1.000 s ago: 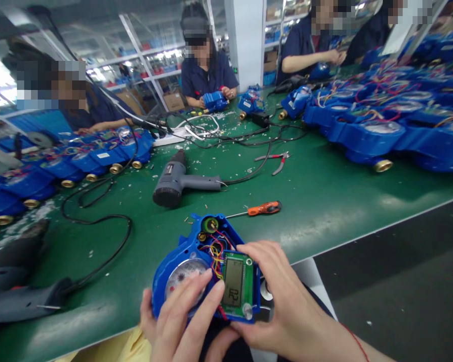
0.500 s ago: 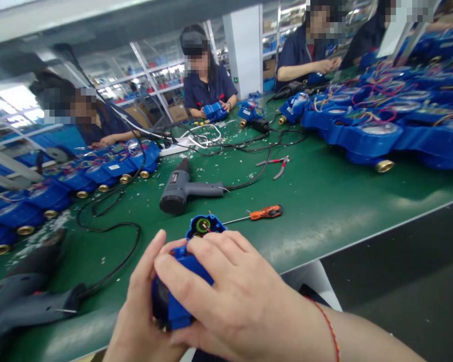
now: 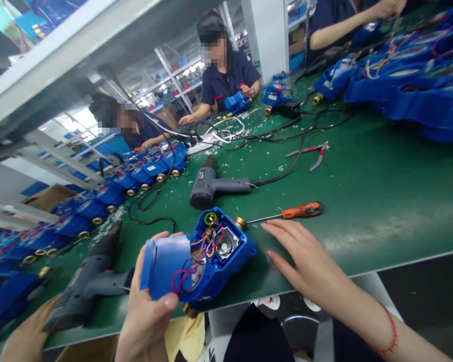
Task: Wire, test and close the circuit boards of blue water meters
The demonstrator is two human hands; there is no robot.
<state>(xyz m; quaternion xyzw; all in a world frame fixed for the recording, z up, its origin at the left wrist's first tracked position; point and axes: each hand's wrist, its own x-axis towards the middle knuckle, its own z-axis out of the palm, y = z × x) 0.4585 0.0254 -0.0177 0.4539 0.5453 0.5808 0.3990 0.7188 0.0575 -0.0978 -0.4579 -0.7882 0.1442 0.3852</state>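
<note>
My left hand [image 3: 149, 301] holds a flat blue cover [image 3: 168, 266] at its left edge, thumb on the front. Beside it, the open blue meter housing [image 3: 222, 251] shows coiled wires, a round dial and brass fittings, and rests at the table's front edge. Red wires run near the cover's right side. My right hand [image 3: 302, 256] is to the right of the housing, fingers spread, holding nothing. Beyond it lies an orange-handled screwdriver [image 3: 302, 210] with its shaft pointing at the housing.
Two grey heat guns [image 3: 221, 186] lie on the green table [image 3: 381, 201], the nearer one at left beside another person's hand [image 3: 30, 332]. Red-handled cutters [image 3: 311, 153] and cables lie behind. Rows of blue housings [image 3: 94, 211] line the left; more are piled right. Co-workers sit opposite.
My right hand has let go and moved right, fingers now spread. The cover in my left hand is turned flat, and the wired housing shows openly. The view has shifted, and another hand appears at lower left.
</note>
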